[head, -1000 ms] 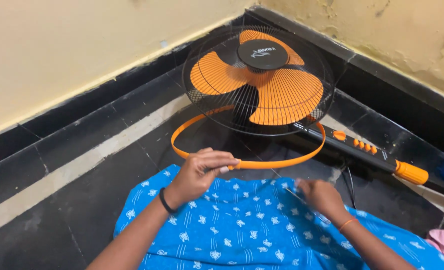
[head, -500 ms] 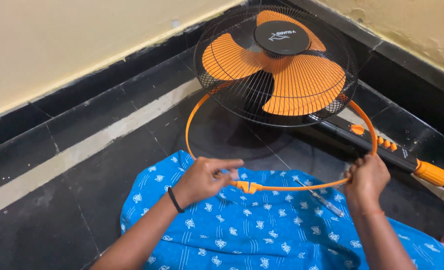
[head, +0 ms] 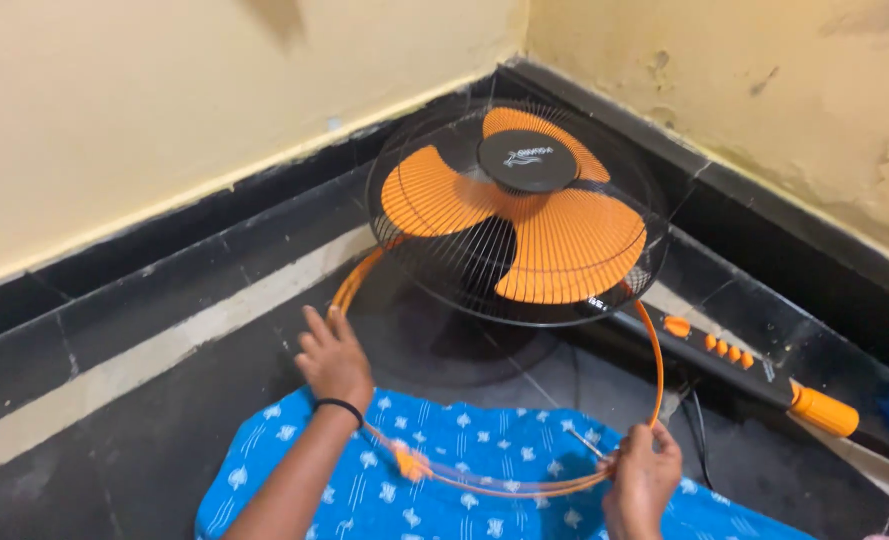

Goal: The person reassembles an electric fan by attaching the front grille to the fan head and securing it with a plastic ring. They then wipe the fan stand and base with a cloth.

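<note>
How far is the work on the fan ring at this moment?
Done: the black grille encloses the orange blades. In hand: the orange ring hangs loose below the grille; the right hand pinches its near edge, and the left hand rests at its left side. Left: the ring is not yet seated around the rim.

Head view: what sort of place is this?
Probably a corner of a room in a home, with the person seated on the floor. Two yellow plastered walls meet above a black skirting, the dark floor tiles are polished, and a household fan lies there.
</note>
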### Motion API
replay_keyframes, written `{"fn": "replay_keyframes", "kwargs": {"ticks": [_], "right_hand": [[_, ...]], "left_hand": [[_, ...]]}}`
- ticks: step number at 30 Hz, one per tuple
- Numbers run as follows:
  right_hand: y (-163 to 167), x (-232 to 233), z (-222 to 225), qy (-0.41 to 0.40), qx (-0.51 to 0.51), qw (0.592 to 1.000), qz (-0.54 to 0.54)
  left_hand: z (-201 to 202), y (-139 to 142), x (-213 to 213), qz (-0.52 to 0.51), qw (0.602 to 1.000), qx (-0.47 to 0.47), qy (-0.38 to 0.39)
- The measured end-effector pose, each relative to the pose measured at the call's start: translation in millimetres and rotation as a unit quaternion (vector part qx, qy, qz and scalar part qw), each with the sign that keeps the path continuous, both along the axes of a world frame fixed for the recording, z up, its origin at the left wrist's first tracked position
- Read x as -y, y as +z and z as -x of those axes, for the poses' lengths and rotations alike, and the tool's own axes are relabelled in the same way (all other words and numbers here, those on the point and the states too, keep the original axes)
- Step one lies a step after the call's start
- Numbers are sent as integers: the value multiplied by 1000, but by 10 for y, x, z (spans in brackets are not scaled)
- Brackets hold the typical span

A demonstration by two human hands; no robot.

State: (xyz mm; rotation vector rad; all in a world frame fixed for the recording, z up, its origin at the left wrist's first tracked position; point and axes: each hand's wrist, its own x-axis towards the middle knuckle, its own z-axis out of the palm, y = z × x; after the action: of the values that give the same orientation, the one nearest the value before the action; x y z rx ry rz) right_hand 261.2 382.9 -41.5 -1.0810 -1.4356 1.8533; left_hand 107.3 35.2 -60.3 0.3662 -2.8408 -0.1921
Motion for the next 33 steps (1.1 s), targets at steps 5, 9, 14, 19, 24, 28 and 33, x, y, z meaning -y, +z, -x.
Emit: {"fn": "replay_keyframes", "kwargs": {"ticks": [5,9,14,19,24,28,33], "right_hand": [[-193,-522,395,-22,4,999,-31],[-345,-720,936,-61,40,996,-43],[-381,-986,1574,-99,-64,992,-44],[-267,-1129,1788,-60,-139,986,-67],[40,-967,1890,21,-198,979,-41],[287,-798,1828,4,-216,973,-85],[359,-798,1770,43,-252,961,-103]], "left_hand": [[729,-218,403,-369,887,275,51],[1167,-305,286,-734,655,168,62],[1653,-141,6,-772,634,5,33],[1631,152,-215,-776,624,-93,27],[1509,405,-281,-815,556,-154,-47],[1439,484,-324,-801,558,-188,-105],[1390,636,-314,-806,547,-181,-136]]}}
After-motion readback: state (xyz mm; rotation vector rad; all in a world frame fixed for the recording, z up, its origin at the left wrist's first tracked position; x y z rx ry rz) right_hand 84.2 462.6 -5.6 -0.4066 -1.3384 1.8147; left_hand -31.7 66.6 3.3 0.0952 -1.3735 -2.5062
